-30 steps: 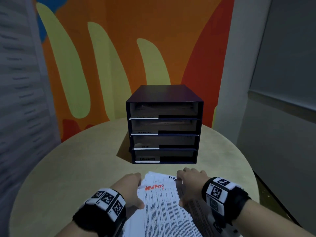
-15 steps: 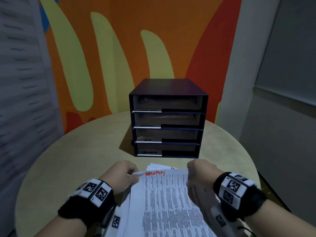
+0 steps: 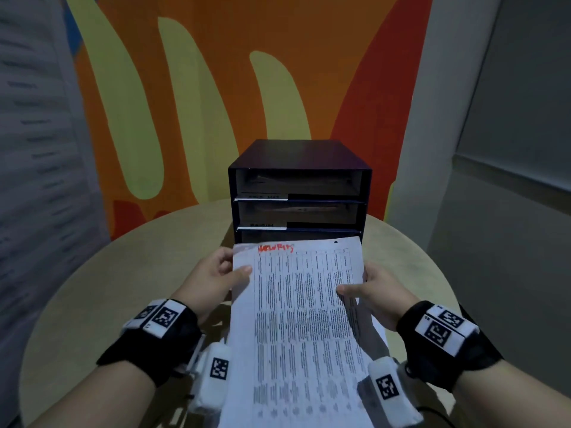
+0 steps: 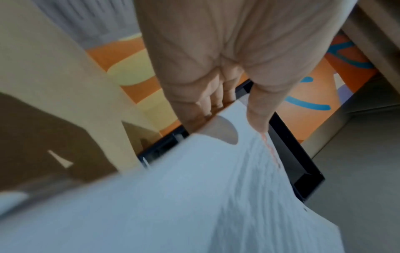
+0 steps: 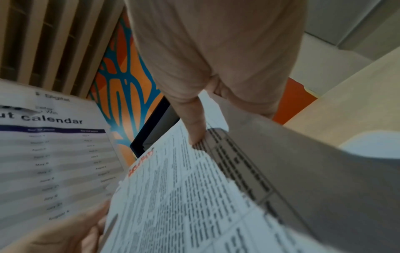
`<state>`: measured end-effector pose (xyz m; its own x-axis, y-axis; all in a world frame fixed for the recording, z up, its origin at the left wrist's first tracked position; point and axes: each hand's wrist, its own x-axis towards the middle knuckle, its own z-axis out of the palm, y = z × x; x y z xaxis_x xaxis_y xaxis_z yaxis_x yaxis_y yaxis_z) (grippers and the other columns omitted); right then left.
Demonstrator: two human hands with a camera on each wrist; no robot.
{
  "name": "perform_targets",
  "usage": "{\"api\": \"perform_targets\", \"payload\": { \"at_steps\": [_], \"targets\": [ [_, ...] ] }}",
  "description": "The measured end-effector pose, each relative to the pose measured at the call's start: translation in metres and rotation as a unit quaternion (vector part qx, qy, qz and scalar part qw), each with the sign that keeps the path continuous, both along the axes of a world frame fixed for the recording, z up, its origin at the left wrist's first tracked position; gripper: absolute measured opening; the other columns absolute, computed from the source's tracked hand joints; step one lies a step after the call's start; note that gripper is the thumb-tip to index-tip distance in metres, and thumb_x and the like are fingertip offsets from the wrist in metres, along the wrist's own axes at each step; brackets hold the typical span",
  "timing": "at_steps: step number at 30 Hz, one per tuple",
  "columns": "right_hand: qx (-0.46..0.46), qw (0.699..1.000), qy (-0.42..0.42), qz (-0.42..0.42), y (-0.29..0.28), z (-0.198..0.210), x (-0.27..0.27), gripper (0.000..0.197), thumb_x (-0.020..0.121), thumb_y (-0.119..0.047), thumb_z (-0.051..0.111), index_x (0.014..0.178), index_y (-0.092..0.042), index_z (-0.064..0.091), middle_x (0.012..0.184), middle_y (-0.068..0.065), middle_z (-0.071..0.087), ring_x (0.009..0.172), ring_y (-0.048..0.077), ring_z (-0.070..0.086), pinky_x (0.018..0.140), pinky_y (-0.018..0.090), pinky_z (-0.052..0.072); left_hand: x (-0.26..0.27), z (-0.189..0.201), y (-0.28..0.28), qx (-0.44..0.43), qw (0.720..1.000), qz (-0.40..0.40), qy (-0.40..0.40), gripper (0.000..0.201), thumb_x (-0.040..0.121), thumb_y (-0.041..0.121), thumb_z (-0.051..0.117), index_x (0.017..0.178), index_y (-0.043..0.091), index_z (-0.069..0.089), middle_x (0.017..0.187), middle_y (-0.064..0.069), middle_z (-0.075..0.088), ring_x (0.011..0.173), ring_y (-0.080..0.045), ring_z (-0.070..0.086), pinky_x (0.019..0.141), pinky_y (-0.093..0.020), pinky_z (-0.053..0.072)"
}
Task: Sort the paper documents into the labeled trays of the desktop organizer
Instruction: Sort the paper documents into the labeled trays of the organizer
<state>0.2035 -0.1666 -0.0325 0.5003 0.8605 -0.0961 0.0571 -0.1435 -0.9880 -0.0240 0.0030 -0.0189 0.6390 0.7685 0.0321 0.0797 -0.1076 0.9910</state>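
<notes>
I hold up a printed sheet (image 3: 296, 307) with dense black text and a red handwritten word at its top. My left hand (image 3: 237, 261) pinches its left edge, thumb on top. My right hand (image 3: 364, 282) pinches the right edge the same way. The black desktop organizer (image 3: 296, 156) stands just beyond, with white labels on its tray fronts. The sheet's top edge hides the two lower trays. In the left wrist view the fingers (image 4: 205, 106) curl under the paper (image 4: 194, 196). The right wrist view shows the thumb (image 5: 194, 126) pressed on the text sheet (image 5: 184, 196).
The round beige table (image 3: 123, 273) carries the organizer at its far side. More white paper (image 3: 378, 332) lies under my right hand. A sheet headed "calendar" (image 5: 54, 154) shows left of the held one. A painted orange wall rises behind, and a grey wall stands at the right.
Both hands have lifted the top sheet off the pile and raised it toward the organizer. It now covers the two lower trays, which were visible before.
</notes>
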Motion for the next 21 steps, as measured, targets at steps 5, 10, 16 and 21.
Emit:
{"api": "perform_targets", "payload": {
  "at_steps": [5, 10, 16, 21],
  "targets": [
    [-0.045, 0.999, -0.024, 0.013, 0.005, -0.012, 0.004, 0.039, 0.08, 0.007, 0.067, 0.115, -0.008, 0.063, 0.112, 0.009, 0.071, 0.105, 0.027, 0.067, 0.1, 0.049, 0.047, 0.012, -0.022, -0.005, 0.059, 0.997, -0.037, 0.044, 0.04, 0.082, 0.011, 0.063, 0.119, 0.026, 0.061, 0.117, 0.003, 0.07, 0.11, -0.018, 0.065, 0.099, -0.049, 0.048],
    [-0.171, 0.979, -0.105, 0.045, 0.002, -0.025, 0.009, 0.033, 0.072, -0.001, 0.071, 0.102, -0.015, 0.07, 0.099, 0.003, 0.075, 0.096, 0.024, 0.07, 0.095, 0.048, 0.051, 0.02, -0.036, -0.003, 0.003, 0.992, 0.001, 0.128, 0.032, 0.081, 0.01, 0.063, 0.108, 0.024, 0.052, 0.111, -0.003, 0.066, 0.104, -0.023, 0.064, 0.096, -0.05, 0.05],
    [-0.256, 0.946, -0.195, 0.027, 0.002, -0.033, 0.007, 0.028, 0.08, -0.004, 0.071, 0.107, -0.005, 0.068, 0.102, 0.006, 0.073, 0.093, 0.021, 0.069, 0.08, 0.028, 0.055, 0.02, -0.044, -0.003, 0.019, 0.954, -0.072, 0.292, 0.078, 0.071, 0.014, 0.069, 0.137, 0.02, 0.029, 0.119, -0.001, 0.059, 0.108, -0.023, 0.06, 0.093, -0.045, 0.052],
    [-0.287, 0.929, -0.233, 0.035, 0.005, -0.025, 0.0, 0.029, 0.082, -0.007, 0.071, 0.11, -0.002, 0.064, 0.108, 0.009, 0.07, 0.097, 0.023, 0.066, 0.073, 0.025, 0.051, 0.023, -0.041, -0.001, 0.043, 0.937, -0.077, 0.338, 0.082, 0.081, 0.015, 0.068, 0.146, 0.023, 0.019, 0.123, -0.001, 0.057, 0.11, -0.022, 0.058, 0.094, -0.042, 0.051]
  ]
}}
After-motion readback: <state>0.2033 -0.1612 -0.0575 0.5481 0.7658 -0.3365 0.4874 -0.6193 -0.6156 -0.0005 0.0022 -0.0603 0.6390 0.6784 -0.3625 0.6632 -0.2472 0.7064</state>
